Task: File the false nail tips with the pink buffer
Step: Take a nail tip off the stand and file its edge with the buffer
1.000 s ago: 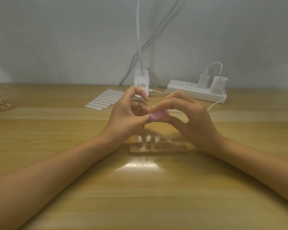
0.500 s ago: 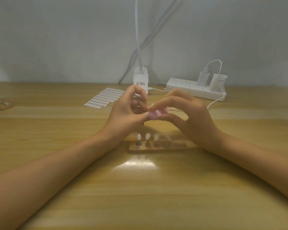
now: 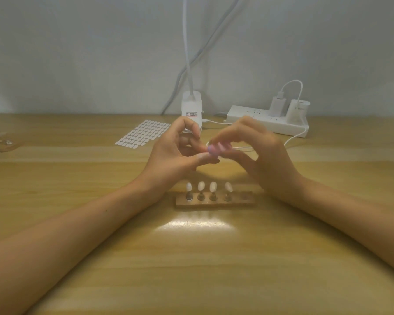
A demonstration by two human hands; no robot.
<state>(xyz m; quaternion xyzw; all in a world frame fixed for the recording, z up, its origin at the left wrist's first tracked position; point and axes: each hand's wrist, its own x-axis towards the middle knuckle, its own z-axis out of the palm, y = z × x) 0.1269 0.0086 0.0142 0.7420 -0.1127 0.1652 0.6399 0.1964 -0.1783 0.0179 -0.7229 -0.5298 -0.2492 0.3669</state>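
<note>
Head view: lamp base (image 3: 191, 108) at 12 o'clock has a label w/ red band, print too small to read; power strip (image 3: 267, 120) at 1 o'clock, markings unreadable. The pink buffer (image 3: 216, 149), a small rounded pale block (blurred), is held above the table at 12 o'clock of the wooden stand (image 3: 214, 202), pinched by R hand (image 3: 259, 155). L hand (image 3: 175, 155) is curled, thumb tip at the buffer's end, contents cannot tell; four white oval nail tips (image 3: 201, 185) stand upright on the stand's posts.

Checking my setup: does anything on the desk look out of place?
Only the wooden strip stand: four posts carry white false nail tips, but its rightmost post is bare. Whether the left hand holds the missing tip against the pink buffer is hidden.
</note>
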